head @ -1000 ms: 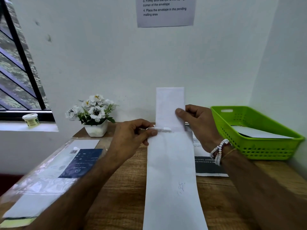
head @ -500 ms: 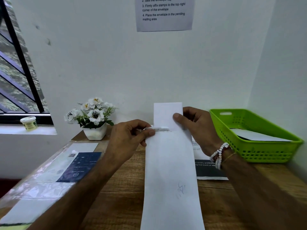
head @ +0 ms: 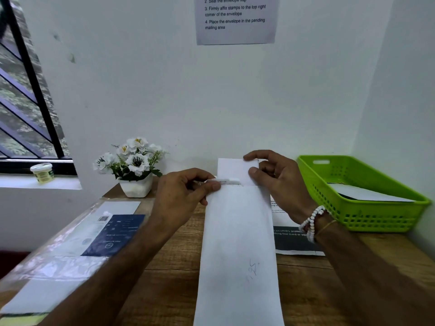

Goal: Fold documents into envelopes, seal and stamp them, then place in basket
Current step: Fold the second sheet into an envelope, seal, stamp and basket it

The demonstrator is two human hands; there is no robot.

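A long white envelope (head: 239, 250) stands on end over the wooden desk, its mouth at the top. My left hand (head: 183, 194) pinches the left side of that mouth. A folded white document (head: 231, 169) sticks out of the opening by a short length. My right hand (head: 277, 182) grips the document's top right corner between thumb and fingers. A green plastic basket (head: 381, 220) sits at the right against the wall, with a white envelope (head: 362, 192) lying in it.
A clear plastic pack of papers (head: 70, 241) lies on the desk at the left. A white pot of flowers (head: 135, 165) stands at the back. A printed sheet (head: 292, 241) lies under my right wrist. An instruction notice (head: 235, 18) hangs on the wall.
My right hand has pushed the folded document down into the envelope; far less of it shows above the mouth now. My left hand has kept its hold on the envelope.
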